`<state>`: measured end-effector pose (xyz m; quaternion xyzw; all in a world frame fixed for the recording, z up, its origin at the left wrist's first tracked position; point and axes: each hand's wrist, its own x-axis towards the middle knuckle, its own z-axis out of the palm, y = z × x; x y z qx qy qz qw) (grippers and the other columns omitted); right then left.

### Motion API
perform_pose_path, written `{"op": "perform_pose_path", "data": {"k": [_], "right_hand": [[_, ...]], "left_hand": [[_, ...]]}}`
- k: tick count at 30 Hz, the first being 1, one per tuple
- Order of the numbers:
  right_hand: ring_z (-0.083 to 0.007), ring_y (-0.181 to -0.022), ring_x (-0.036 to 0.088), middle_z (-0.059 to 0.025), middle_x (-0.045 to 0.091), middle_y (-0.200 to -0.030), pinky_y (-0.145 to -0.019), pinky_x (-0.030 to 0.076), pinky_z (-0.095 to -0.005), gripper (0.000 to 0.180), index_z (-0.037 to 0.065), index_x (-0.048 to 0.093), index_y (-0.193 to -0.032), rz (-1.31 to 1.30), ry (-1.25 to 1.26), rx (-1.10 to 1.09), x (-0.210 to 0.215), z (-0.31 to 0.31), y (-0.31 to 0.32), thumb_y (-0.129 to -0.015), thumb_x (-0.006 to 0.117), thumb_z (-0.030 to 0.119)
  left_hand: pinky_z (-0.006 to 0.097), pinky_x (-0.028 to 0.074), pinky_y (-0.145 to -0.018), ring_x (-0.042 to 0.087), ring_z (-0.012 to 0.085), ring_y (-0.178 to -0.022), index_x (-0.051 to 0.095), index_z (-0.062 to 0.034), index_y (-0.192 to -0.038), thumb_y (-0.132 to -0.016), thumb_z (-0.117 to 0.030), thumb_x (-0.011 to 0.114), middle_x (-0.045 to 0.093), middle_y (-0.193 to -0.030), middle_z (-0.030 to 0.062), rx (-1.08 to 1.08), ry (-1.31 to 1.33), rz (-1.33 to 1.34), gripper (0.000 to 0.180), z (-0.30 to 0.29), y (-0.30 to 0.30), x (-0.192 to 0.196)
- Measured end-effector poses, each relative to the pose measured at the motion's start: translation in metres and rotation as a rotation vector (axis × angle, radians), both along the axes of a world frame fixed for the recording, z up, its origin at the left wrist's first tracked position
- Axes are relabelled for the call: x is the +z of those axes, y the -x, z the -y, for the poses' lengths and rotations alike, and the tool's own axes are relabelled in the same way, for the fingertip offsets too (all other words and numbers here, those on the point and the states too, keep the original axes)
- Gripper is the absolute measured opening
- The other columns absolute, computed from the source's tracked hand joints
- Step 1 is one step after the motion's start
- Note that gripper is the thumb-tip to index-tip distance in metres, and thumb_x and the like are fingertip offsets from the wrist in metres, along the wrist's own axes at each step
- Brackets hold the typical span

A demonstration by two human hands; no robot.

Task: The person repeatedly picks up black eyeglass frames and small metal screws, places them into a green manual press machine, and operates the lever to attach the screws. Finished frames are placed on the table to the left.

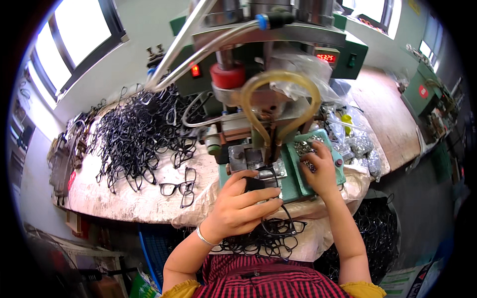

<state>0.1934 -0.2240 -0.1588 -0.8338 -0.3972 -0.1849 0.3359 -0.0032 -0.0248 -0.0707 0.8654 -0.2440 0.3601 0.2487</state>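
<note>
My left hand (241,204) is closed round a black eyeglass frame (284,213) at the front of a green press machine (229,74). Part of that frame is hidden behind the fingers, and a thin black piece of it rises toward the machine's metal fixture (242,155). Beside the thumb shows a black block-like piece (254,184). My right hand (320,168) dips its bent fingers into a green tray (329,141) of small metal parts (303,147). What those fingertips pinch, if anything, is too small to make out.
A large heap of black eyeglass frames (134,134) covers the bench at left, with a few loose frames (181,188) near it. More frames (263,243) lie on my lap. Bent yellowish tubes (280,77) hang above the fixture. Bagged parts (361,146) stand right of the tray.
</note>
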Motion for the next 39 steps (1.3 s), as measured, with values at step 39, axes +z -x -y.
{"op": "perform_pose_path", "data": {"k": [39], "right_hand": [[-0.0154,-0.089,0.065,-0.0066,0.066,-0.094,-0.081,0.051,-0.0276,0.023,-0.001,0.064,-0.099,-0.511,-0.62,0.186,0.064,-0.024,0.061,-0.077,0.072,-0.003]], "left_hand": [[0.044,0.05,-0.075,0.062,0.0314,-0.088,0.067,-0.0081,-0.088,-0.079,-0.013,0.069,0.062,-0.09,0.009,1.576,-0.269,-0.452,0.01,-0.275,0.114,-0.141]]}}
